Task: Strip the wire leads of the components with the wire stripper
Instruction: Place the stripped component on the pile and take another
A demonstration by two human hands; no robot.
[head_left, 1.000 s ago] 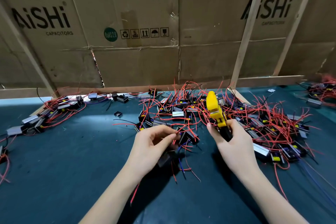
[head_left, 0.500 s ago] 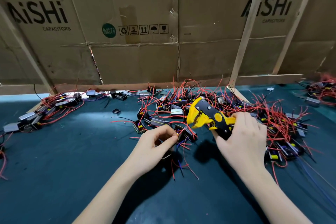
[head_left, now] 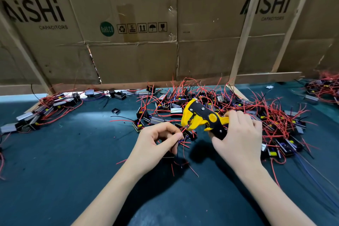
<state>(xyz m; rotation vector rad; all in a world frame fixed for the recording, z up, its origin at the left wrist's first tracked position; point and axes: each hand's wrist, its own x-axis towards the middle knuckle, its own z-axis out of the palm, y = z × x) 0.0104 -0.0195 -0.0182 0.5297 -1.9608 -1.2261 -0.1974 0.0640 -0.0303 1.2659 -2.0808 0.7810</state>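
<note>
The left hand (head_left: pixel 156 145) is pinching a thin red wire lead (head_left: pixel 184 130) into the yellow-and-black plastic wire stripper (head_left: pixel 203 117) the right hand (head_left: pixel 240 137) is gripping — a tangled red-wired component heap (head_left: pixel 256 115) at two o'clock is awaiting stripping.

Cardboard wall behind a dark green desk

Flattened cardboard boxes (head_left: pixel 132 57) printed "AiSHi CAPACITORS" fill the upper frame, braced by slanted wooden battens (head_left: pixel 244 29); the desk (head_left: pixel 55 180) spreads across the lower frame.

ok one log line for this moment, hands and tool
left hand pinches red wire lead | lead tip at wire stripper mouth | right hand grips stripper handles | component pile behind
</note>
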